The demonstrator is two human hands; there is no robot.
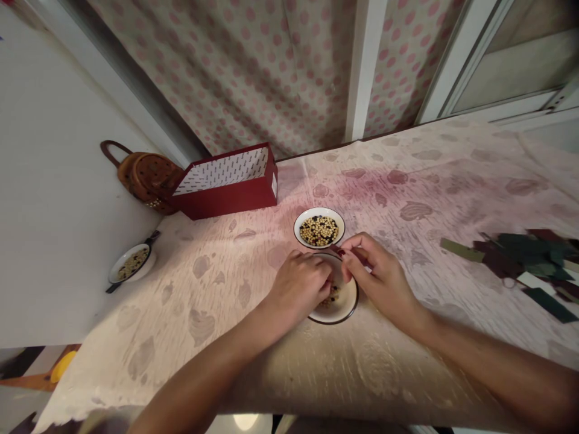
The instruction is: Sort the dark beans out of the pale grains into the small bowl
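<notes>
Two white bowls stand close together near the table's middle. The rear bowl (pixel 341 228) is well filled with small yellowish and black bead-like pieces. Fewer such pieces lie in the dark-rimmed front bowl (pixel 348 304). My left hand (pixel 301 280) reaches over this bowl's left side, its fingers curled down inside; what they hold, if anything, is hidden. At the far right rim, my right hand (pixel 373 262) pinches a small dark reddish-brown piece (pixel 335 248) between thumb and forefinger, just in front of the rear bowl. Its kind is too small to make out.
A red open box (pixel 230 196) stands at the back left, beside a brown bag (pixel 149 175). At the left, a mirror-like white surface borders the table and a small bowl (pixel 131 265) shows there. Dark green and brown flat scraps (pixel 529 259) lie at the right on the patterned tablecloth (pixel 203 265).
</notes>
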